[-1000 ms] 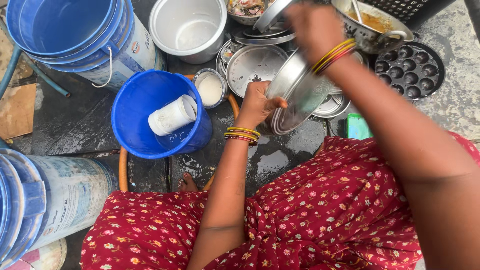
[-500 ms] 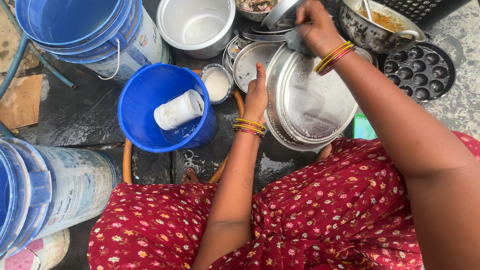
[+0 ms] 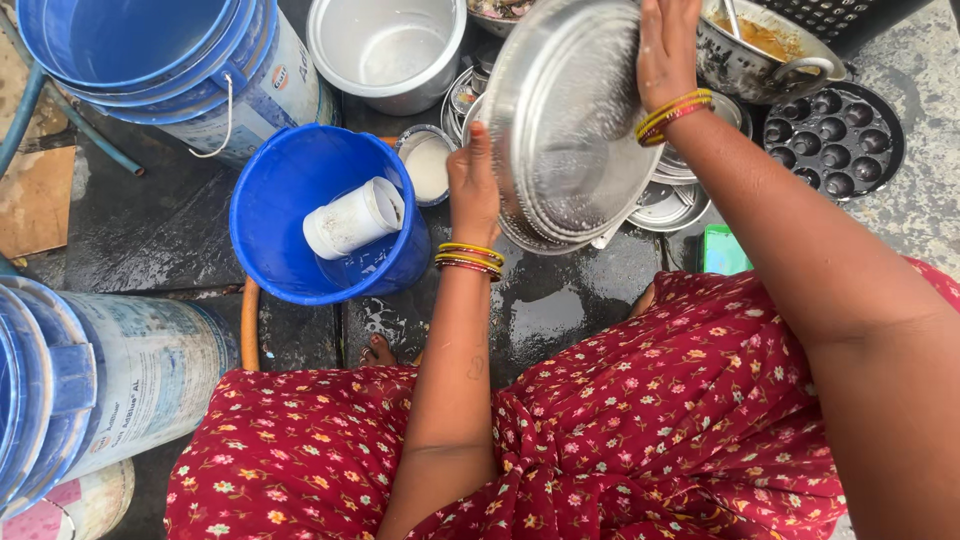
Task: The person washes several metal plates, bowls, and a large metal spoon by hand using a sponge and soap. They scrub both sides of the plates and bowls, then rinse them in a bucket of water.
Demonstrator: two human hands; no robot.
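Note:
I hold a large round steel plate (image 3: 570, 120) tilted up on its edge over the wet floor. My left hand (image 3: 474, 185) grips its left rim, bangles on the wrist. My right hand (image 3: 665, 50) presses flat against the plate's upper right part; whether it holds a scrubber I cannot tell. Under and behind the plate lie more steel plates and lids (image 3: 670, 205). A blue bucket (image 3: 300, 180) with a white mug (image 3: 352, 218) lying in it stands just left of my left hand.
A steel pot (image 3: 385, 50) stands at the top, a small steel bowl (image 3: 428, 165) with white liquid beside the bucket. A pan with curry (image 3: 765, 55) and a black moulded pan (image 3: 835, 135) sit at the right. Stacked blue and white buckets (image 3: 150, 60) fill the left.
The plate has been lifted and tipped from lying nearly flat to standing on edge. My right hand has moved onto its face; my left hand stays on the rim.

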